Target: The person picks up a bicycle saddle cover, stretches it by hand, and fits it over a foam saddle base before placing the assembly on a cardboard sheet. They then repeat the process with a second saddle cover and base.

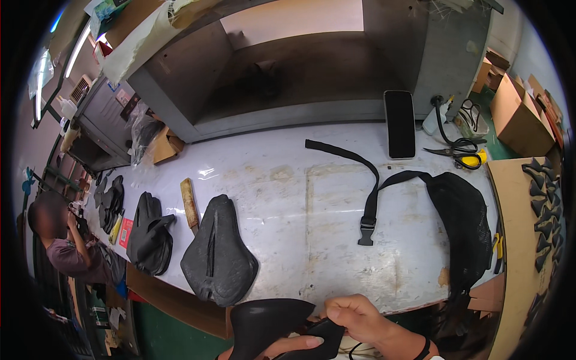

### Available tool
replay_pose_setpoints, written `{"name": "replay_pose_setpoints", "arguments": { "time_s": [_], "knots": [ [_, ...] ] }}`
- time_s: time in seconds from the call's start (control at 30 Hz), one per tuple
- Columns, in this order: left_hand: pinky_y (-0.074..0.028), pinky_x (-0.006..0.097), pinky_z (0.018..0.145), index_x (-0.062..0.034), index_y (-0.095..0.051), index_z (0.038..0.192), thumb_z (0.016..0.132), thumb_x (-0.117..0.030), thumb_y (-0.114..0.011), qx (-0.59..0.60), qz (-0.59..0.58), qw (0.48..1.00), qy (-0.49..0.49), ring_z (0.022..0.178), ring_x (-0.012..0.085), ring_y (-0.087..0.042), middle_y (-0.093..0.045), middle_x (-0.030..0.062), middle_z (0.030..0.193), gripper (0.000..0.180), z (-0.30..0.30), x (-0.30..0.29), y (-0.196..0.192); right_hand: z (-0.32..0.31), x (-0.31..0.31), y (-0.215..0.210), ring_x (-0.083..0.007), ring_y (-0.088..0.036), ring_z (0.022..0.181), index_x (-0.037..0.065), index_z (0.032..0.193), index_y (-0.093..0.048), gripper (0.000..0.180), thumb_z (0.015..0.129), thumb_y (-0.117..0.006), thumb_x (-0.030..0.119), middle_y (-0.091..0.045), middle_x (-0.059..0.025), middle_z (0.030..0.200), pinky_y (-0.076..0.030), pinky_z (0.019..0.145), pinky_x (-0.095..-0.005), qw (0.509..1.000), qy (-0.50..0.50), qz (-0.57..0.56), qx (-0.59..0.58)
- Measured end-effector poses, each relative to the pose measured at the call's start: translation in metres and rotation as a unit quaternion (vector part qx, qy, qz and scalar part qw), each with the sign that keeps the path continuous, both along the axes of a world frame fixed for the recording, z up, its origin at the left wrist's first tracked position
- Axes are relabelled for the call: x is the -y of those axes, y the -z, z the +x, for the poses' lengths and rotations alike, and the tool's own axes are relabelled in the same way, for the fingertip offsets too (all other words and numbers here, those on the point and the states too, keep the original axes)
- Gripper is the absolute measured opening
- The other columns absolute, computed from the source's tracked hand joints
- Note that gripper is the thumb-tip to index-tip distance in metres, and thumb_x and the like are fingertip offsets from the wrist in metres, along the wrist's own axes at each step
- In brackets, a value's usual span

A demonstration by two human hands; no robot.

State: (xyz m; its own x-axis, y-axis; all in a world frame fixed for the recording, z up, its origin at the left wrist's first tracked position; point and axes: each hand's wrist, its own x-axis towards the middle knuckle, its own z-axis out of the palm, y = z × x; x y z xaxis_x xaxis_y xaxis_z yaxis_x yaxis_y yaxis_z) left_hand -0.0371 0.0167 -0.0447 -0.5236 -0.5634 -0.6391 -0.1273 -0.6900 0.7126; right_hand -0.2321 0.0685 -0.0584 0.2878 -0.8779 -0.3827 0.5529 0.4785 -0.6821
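White worktable (288,198) scuffed, stained; grey alcove (300,72) behind; cardboard boxes (519,114) right; strip light (78,51) upper left.

Showing only at the bottom edge, just below the white worktop (288,198): two bare hands with no gloves and no rings in sight. Right hand (360,318) wearing a thin black band around the wrist, forearm beyond it bare, no sleeve reaching this far. Left hand (294,344) appearing only as bare fingers, its wrist being cut off by the picture's edge.
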Motion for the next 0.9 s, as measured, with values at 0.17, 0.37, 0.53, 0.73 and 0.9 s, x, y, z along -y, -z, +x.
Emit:
{"name": "replay_pose_setpoints", "arguments": {
  "time_s": [0.17,0.37,0.53,0.73,0.9],
  "knots": [
    [-0.050,0.027,0.076,0.0000,-0.061,0.107,0.087,-0.016,-0.066,-0.027,0.021,0.999,-0.031,0.086,0.0139,-0.062,-0.066,0.0078,0.095,0.026,-0.007,-0.001,-0.010,0.006,0.002,0.005,-0.0078,-0.045,0.063,0.002,0.078,-0.056,0.027,0.098,-0.049,0.019,-0.053,0.0006,0.073,-0.037,0.055,-0.0236,0.988,0.118,0.063,0.079],
    [-0.051,0.027,0.074,0.0001,-0.061,0.107,0.086,-0.013,-0.067,-0.049,0.043,0.995,-0.081,0.085,0.0146,-0.063,-0.066,0.0081,0.095,0.025,-0.006,-0.004,-0.021,0.004,0.000,-0.022,-0.0068,-0.039,0.062,0.001,0.075,-0.051,0.031,0.099,-0.048,0.020,-0.046,0.0020,0.065,-0.035,0.054,-0.0247,0.891,0.128,-0.210,-0.381],
    [-0.051,0.027,0.073,0.0003,-0.061,0.107,0.085,-0.010,-0.068,-0.067,0.075,0.989,-0.109,0.084,0.0152,-0.063,-0.066,0.0083,0.094,0.025,-0.012,-0.002,-0.021,0.005,-0.001,-0.005,-0.0061,-0.037,0.063,0.001,0.078,-0.051,0.031,0.100,-0.047,0.022,-0.045,0.0028,0.069,-0.034,0.055,-0.0239,0.968,0.101,-0.121,-0.195],
    [-0.044,0.024,0.050,-0.0041,-0.063,0.096,0.091,-0.016,-0.063,-0.134,-0.097,0.975,-0.149,0.055,0.0111,-0.054,-0.057,0.0004,0.064,0.013,-0.023,-0.011,-0.011,0.020,0.002,-0.031,-0.0149,-0.040,0.059,-0.001,0.081,-0.049,0.031,0.102,-0.043,0.021,-0.041,-0.0047,0.064,-0.035,0.054,-0.0298,0.945,0.156,-0.182,-0.223],
    [-0.045,0.025,0.057,-0.0031,-0.062,0.099,0.091,-0.018,-0.062,-0.103,-0.112,0.974,-0.170,0.063,0.0114,-0.056,-0.059,0.0018,0.072,0.017,-0.011,-0.010,0.001,0.007,-0.005,-0.016,-0.0083,-0.032,0.059,0.001,0.078,-0.046,0.035,0.102,-0.043,0.025,-0.034,0.0007,0.063,-0.031,0.052,-0.0279,0.970,0.105,-0.164,-0.143]
  ]
}}
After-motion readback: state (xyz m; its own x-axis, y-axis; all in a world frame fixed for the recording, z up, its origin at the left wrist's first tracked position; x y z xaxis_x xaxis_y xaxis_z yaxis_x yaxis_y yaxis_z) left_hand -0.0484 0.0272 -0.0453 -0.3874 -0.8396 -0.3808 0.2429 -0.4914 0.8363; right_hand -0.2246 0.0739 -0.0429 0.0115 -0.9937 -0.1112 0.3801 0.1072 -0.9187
